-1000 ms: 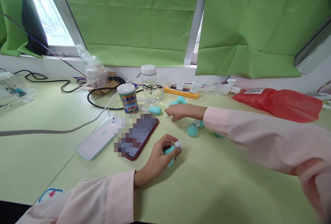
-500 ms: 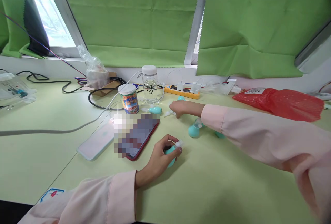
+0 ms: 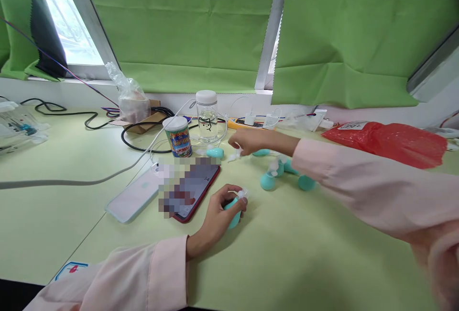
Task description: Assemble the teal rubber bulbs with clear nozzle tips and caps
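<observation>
My left hand (image 3: pixel 221 208) is closed around a teal squeeze bulb (image 3: pixel 234 215) with a clear whitish tip, held tilted just over the table. Farther back, my right hand (image 3: pixel 251 141) reaches down with thumb and fingers pinched at a small translucent white nozzle (image 3: pixel 234 155). Part of that piece is covered by the fingertips. Another teal bulb (image 3: pixel 215 152) lies to the left of the right hand, and one more (image 3: pixel 261 152) lies under its wrist. Several bulbs with clear tips, such as a round one (image 3: pixel 267 182), rest below the right forearm, partly hidden.
A red-cased phone (image 3: pixel 193 196) and a pale-cased phone (image 3: pixel 132 198) lie left of my left hand. Behind them stand a printed snack can (image 3: pixel 178 138) and a clear bottle (image 3: pixel 207 122). A power strip (image 3: pixel 236 123), cables and a red plastic bag (image 3: pixel 387 143) line the back.
My right hand has shifted slightly left and back, its fingertips now at the white nozzle. More bulbs show beneath the forearm. My left hand has moved slightly with its bulb.
</observation>
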The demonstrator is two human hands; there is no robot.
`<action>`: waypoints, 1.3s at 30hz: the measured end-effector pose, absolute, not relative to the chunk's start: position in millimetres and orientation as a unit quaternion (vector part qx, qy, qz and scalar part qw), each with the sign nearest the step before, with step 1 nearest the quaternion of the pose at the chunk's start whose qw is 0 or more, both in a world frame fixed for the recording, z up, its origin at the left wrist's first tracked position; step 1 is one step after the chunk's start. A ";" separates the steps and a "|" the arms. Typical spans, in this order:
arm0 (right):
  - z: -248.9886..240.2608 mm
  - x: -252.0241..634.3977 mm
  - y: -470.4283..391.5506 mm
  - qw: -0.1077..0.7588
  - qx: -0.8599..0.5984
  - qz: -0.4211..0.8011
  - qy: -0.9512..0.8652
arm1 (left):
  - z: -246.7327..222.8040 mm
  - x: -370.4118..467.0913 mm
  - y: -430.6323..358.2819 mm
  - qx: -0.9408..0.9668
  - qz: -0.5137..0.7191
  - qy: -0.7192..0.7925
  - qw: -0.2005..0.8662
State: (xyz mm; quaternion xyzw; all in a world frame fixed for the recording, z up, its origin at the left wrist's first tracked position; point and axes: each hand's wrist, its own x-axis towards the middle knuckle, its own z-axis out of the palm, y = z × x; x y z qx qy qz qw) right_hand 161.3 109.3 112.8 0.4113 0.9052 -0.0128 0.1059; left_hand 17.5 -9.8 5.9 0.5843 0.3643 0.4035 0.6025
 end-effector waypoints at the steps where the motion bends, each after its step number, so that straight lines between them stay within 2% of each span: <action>1: 121.7 161.4 97.9 0.079 0.400 -0.008 0.913 | 6.2 17.1 -9.9 0.581 0.410 0.369 0.599; 4: 136.1 166.4 46.6 -0.052 0.322 -0.056 0.944 | 7.7 14.8 -11.6 0.590 0.418 0.382 0.576; 7: 122.3 178.8 -7.3 -0.124 0.297 -0.116 0.940 | 8.7 11.4 -14.7 0.626 0.415 0.389 0.534; 11: 81.1 199.3 -36.6 -0.267 0.360 -0.147 0.882 | 7.7 8.8 -19.0 0.675 0.418 0.385 0.470; 13: 65.5 205.5 -34.3 -0.307 0.407 -0.184 0.841 | 6.5 9.2 -20.1 0.700 0.418 0.369 0.447; 19: 51.6 206.1 -22.6 -0.301 0.438 -0.332 0.779 | 3.3 11.5 -17.5 0.748 0.417 0.353 0.377; 26: 42.1 201.7 -17.7 -0.333 0.416 -0.531 0.659 | 7.1 9.5 -18.6 0.763 0.400 0.346 0.372; 39: 31.9 199.9 -10.0 -0.308 0.402 -0.614 0.606 | 1.8 10.3 -21.3 0.785 0.415 0.325 0.326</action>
